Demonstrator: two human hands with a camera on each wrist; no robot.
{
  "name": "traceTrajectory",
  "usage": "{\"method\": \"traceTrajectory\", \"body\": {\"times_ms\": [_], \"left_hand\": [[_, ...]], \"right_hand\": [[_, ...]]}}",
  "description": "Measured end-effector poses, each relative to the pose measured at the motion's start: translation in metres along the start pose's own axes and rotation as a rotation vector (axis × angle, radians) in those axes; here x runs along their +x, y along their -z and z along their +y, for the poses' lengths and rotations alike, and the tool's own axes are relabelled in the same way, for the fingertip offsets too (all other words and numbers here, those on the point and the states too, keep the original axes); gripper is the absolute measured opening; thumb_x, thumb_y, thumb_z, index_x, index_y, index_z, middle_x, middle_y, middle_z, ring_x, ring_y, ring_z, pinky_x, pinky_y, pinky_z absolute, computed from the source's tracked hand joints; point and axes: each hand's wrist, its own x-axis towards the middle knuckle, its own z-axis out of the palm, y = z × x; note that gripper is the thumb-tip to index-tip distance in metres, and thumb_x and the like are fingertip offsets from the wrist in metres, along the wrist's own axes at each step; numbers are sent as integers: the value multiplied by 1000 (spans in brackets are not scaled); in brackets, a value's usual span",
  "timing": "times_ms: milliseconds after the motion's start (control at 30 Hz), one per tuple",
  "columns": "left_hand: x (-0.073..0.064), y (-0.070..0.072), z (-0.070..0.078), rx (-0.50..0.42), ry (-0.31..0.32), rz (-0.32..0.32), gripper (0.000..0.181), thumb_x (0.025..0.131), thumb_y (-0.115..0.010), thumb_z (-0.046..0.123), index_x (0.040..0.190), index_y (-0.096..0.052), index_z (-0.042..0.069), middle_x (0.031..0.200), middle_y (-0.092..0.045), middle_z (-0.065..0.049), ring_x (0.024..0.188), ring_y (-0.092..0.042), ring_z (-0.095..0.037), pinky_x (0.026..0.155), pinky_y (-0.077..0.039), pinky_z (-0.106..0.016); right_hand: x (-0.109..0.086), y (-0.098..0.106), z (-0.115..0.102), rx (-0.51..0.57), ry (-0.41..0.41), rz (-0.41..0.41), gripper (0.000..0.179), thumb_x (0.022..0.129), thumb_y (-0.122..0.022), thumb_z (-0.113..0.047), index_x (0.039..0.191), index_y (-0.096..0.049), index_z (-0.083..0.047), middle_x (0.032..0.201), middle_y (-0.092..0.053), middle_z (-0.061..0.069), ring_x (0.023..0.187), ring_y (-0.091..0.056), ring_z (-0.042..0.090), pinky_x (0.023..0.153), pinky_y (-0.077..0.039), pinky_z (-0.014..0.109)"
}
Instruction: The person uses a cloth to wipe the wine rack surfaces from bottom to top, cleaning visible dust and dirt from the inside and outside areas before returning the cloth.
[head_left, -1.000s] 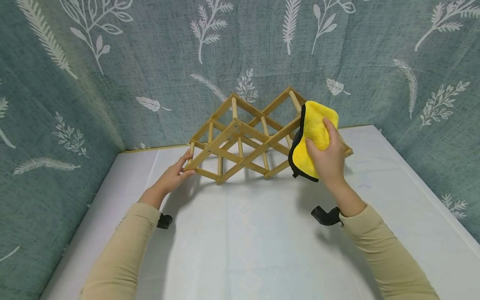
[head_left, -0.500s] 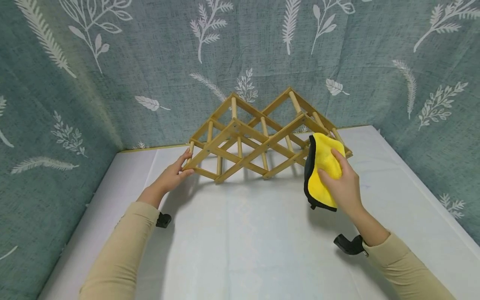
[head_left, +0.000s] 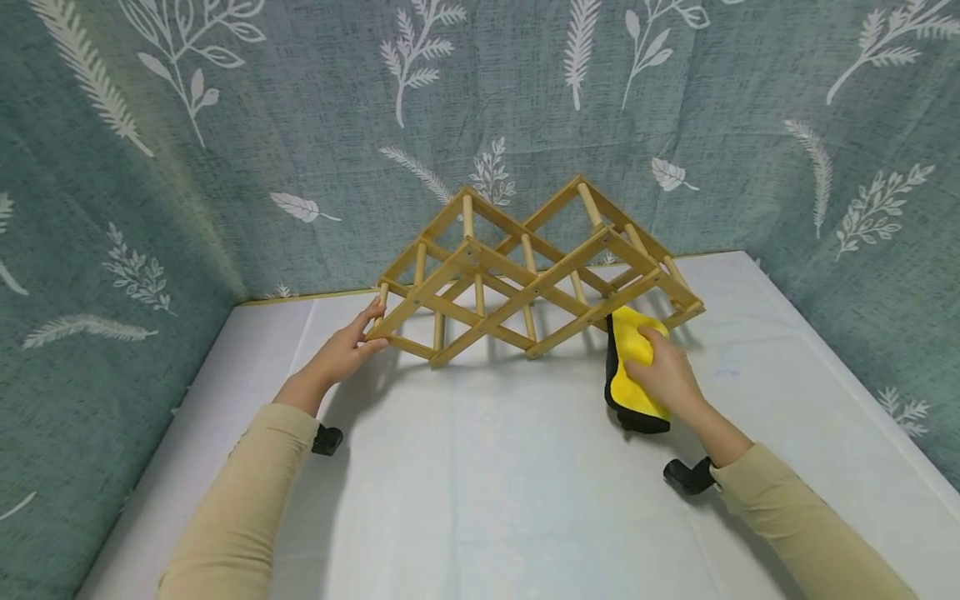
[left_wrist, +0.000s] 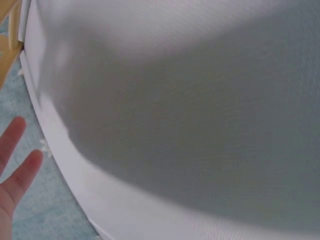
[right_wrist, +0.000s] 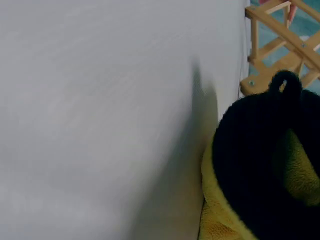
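Note:
A folding wooden wine rack (head_left: 480,317), made of crossed slats and dowels, stands stretched out in a zigzag near the back of the table. My left hand (head_left: 336,357) holds its left end, thumb at the front slat and fingers by the end dowel. In the left wrist view, two fingers (left_wrist: 22,175) of that hand show at the edge. My right hand (head_left: 667,375) grips a yellow cloth (head_left: 637,390) with a black border, its upper part against or behind the rack's lower right slats. In the right wrist view the cloth's black edging (right_wrist: 245,150) and hanging loop cover the fingers.
A white-covered table (head_left: 480,492) lies under the rack. Green-grey fabric with white leaf prints (head_left: 337,150) hangs behind and along both sides. A black device (head_left: 688,477) sits at the right wrist, another (head_left: 327,440) at the left.
My right hand first came down and right from the rack's upper right with the cloth, then moved slightly left and in to its lower right. The left hand and rack stayed nearly still.

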Motion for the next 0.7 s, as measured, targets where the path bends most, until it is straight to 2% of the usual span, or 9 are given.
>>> {"method": "traceTrajectory", "body": {"times_ms": [133,267,533,700], "left_hand": [[1,-1,1,12,-3,6,65,94,-44,43,147,-16,19,155,-1,-2,122,-34,-52,94,-33,-60],[1,-1,1,23,-5,11,65,94,-44,43,147,-16,18,155,-2,-5,121,-35,-53,94,-33,-61],[2,-1,-1,9,-6,24,66,93,-46,44,147,-17,20,155,-2,-3,120,-37,-51,94,-34,-60],[3,-1,-2,13,-22,20,65,94,-45,43,147,-17,18,154,-2,-6,121,-35,-52,94,-33,-61]], "right_hand": [[3,-8,-7,29,-1,13,62,87,-53,-15,139,-27,6,139,-34,29,119,-40,44,92,-37,55],[4,-17,-13,73,16,51,62,86,-54,-13,139,-28,7,140,-34,28,124,-36,44,97,-34,56],[2,-22,-23,149,35,80,63,86,-55,-16,140,-29,3,140,-36,26,119,-42,41,94,-36,53],[-14,-15,-22,163,-2,63,65,87,-56,-21,142,-28,-1,141,-35,25,117,-43,39,93,-38,52]]}}
